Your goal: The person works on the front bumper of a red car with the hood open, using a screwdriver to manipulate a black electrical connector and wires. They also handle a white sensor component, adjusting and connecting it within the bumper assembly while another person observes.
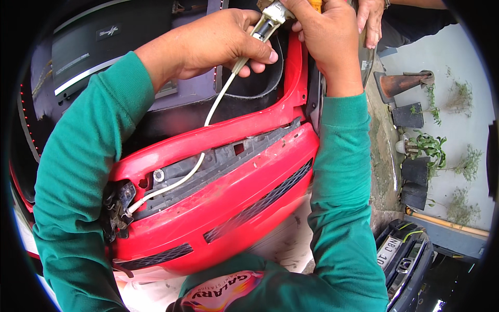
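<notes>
At the top of the head view, my left hand (pixel 218 44) closes its thumb and fingers around the lower end of a pale plastic cable fitting (pixel 269 21) with a dark core. My right hand (pixel 332 41) grips the fitting's upper end, its thumb laid along it. Something yellow (pixel 315 5) shows beside that thumb, mostly cut off by the edge. From the fitting a white cable (pixel 216 104) runs down across the red car body and ends at a dark metal latch mechanism (pixel 120 200).
Below my hands lies a red bumper (pixel 260 192) with mesh vents. A black amplifier box (pixel 112 39) sits inside the trunk at upper left. Another person's hand (pixel 370 21) rests at the upper right. Potted plants (pixel 416 145), a cone (pixel 405 83) and a dark car (pixel 410 255) stand along the right.
</notes>
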`<state>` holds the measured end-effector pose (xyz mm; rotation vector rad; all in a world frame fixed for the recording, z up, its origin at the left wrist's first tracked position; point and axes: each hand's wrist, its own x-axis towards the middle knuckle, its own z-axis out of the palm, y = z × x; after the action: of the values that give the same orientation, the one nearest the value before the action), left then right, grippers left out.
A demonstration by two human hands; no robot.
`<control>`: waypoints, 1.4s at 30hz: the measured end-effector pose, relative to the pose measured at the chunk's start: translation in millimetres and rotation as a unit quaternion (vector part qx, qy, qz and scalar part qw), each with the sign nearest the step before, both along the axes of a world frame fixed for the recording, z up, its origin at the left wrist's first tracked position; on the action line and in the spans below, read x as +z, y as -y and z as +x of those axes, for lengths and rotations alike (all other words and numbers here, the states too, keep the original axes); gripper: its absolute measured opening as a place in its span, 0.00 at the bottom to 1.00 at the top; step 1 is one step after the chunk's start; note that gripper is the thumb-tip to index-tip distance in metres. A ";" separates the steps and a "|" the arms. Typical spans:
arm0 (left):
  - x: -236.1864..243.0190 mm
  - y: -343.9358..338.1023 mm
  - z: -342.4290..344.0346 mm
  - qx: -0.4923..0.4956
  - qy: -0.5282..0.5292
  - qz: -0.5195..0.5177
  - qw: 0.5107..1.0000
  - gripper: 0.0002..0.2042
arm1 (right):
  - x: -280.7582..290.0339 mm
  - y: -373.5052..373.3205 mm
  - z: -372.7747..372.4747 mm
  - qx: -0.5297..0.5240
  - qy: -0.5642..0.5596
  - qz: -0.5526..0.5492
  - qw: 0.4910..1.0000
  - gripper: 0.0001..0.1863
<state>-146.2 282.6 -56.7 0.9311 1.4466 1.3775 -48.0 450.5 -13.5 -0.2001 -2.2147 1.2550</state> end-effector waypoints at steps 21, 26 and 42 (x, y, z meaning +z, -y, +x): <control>1.5 19.8 -26.3 -0.069 0.008 0.015 0.997 0.25 | 4.6 5.9 5.8 -0.003 -0.012 0.008 1.000 0.08; 4.3 18.5 -20.5 -0.043 0.009 0.002 0.999 0.23 | 2.3 1.4 8.0 0.017 -0.005 -0.017 1.000 0.09; 8.0 16.9 -23.1 -0.058 0.057 0.024 0.996 0.24 | -2.1 -6.3 13.0 0.102 -0.097 0.025 0.990 0.18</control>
<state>-169.2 265.7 -48.8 0.9361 1.2593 1.3635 -35.0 456.9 -15.6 0.1655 -2.1346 1.2656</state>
